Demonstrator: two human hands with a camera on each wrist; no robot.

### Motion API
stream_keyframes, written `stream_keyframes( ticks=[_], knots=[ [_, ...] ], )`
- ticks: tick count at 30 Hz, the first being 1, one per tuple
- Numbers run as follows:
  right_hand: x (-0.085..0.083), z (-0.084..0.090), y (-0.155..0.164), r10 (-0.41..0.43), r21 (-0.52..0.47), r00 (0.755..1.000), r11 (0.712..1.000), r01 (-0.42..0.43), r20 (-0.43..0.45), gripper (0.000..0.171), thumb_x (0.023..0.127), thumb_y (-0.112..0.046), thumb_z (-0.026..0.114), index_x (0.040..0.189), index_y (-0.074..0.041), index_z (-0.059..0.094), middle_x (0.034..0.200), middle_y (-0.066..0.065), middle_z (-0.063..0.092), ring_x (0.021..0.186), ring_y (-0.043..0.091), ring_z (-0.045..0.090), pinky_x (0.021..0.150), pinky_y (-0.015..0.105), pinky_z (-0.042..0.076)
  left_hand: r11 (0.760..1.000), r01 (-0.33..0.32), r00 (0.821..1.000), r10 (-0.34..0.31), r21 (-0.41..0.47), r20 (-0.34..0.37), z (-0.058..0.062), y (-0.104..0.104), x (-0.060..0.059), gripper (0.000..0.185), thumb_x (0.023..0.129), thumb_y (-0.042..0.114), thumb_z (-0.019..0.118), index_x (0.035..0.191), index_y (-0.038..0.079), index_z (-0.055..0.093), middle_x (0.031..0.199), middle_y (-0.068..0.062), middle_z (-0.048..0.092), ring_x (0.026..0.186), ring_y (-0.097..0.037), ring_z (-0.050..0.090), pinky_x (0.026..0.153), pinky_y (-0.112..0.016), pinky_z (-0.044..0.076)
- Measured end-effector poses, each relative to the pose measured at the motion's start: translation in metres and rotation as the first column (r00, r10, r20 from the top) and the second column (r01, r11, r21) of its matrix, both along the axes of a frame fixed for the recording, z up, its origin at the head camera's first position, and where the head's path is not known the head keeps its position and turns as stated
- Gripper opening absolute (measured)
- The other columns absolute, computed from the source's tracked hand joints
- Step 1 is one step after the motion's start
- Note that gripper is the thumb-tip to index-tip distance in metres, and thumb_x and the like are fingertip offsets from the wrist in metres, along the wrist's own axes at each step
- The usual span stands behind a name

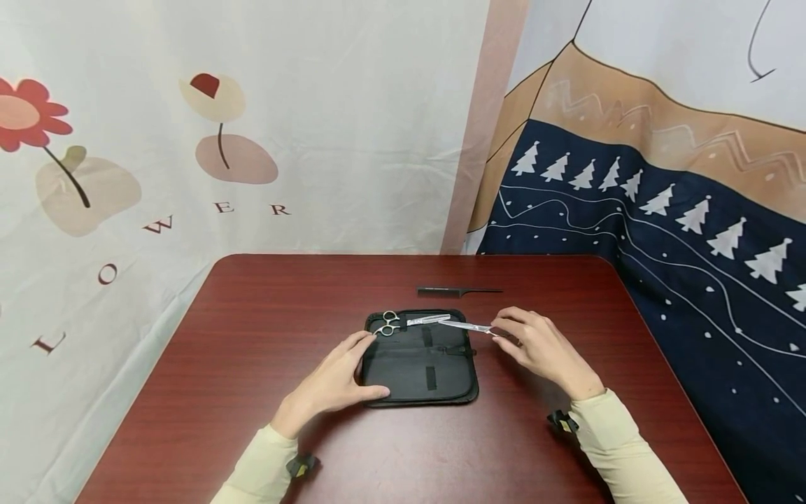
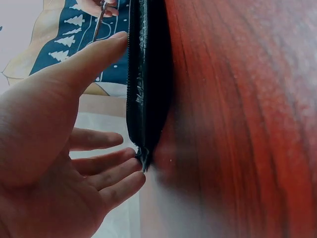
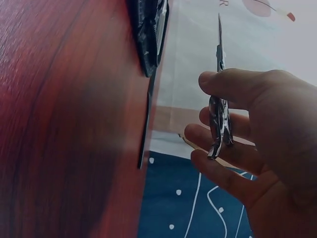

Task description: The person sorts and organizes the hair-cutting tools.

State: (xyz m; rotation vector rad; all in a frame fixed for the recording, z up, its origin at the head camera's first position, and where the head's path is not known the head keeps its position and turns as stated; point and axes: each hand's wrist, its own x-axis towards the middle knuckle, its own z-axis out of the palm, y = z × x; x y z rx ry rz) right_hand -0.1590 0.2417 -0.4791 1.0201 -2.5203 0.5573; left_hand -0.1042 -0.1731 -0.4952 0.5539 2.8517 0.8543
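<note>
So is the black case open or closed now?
Open. The case lies spread flat on the table, showing its inner straps, with one pair of scissors on its far edge. The left hand rests on its near-left corner.

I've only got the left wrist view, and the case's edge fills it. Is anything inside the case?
Observer: Yes. One pair of scissors lies along the far edge of the open case.
Operator: What is the right hand doing?
Observer: The right hand pinches a second pair by its handles, with the tip over the case's far edge.
Operator: Anything else out?
Observer: A black comb lies beyond the case.
</note>
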Motion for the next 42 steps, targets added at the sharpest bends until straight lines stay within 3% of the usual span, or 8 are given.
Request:
stream_keyframes(
  ticks=[9, 21, 29, 42],
  knots=[
    [-0.002, -0.003, 0.002, -0.038, 0.078, 0.995, 0.996, 0.031, 0.094, 0.020, 0.095, -0.008, 0.090, 0.114, -0.006, 0.085, 0.115, 0.010, 0.080, 0.089, 0.018, 0.077, 0.077, 0.039, 0.068, 1.000, 0.011, 0.999, -0.012, -0.025, -0.047, -0.003, -0.001, 0.000, 0.095, 0.084, 0.045, 0.099, 0.155, -0.006, 0.061, 0.166, -0.022, 0.056, 0.151, -0.041, 0.060, 0.124, -0.059, 0.053],
    [-0.007, -0.013, -0.001, -0.018, 0.135, 0.988, 0.991, -0.003, 0.153, 0.017, 0.096, -0.009, 0.088, 0.113, -0.008, 0.085, 0.112, 0.007, 0.079, 0.088, 0.018, 0.078, 0.077, 0.037, 0.067, 0.997, 0.045, 0.995, -0.050, -0.061, -0.087, -0.005, -0.005, 0.001, 0.088, 0.087, 0.046, 0.097, 0.148, -0.009, 0.067, 0.167, -0.022, 0.056, 0.154, -0.041, 0.059, 0.122, -0.059, 0.055],
    [-0.010, -0.014, -0.005, -0.039, 0.186, 0.980, 0.983, 0.002, 0.197, 0.017, 0.099, -0.012, 0.086, 0.116, -0.008, 0.085, 0.112, 0.007, 0.079, 0.091, 0.018, 0.078, 0.080, 0.039, 0.068, 0.998, 0.031, 0.997, -0.035, -0.062, -0.063, -0.007, -0.004, 0.002, 0.086, 0.086, 0.042, 0.099, 0.149, -0.007, 0.067, 0.167, -0.017, 0.058, 0.151, -0.040, 0.062, 0.121, -0.058, 0.056],
    [-0.017, -0.013, -0.020, 0.001, 0.147, 0.978, 0.989, -0.033, 0.210, 0.014, 0.098, -0.008, 0.087, 0.112, -0.011, 0.085, 0.110, 0.002, 0.078, 0.085, 0.014, 0.074, 0.076, 0.038, 0.065, 0.998, 0.030, 0.997, -0.034, -0.053, -0.069, -0.009, -0.005, 0.003, 0.086, 0.086, 0.043, 0.099, 0.148, -0.006, 0.068, 0.166, -0.017, 0.059, 0.150, -0.039, 0.064, 0.120, -0.057, 0.057]
  ],
)
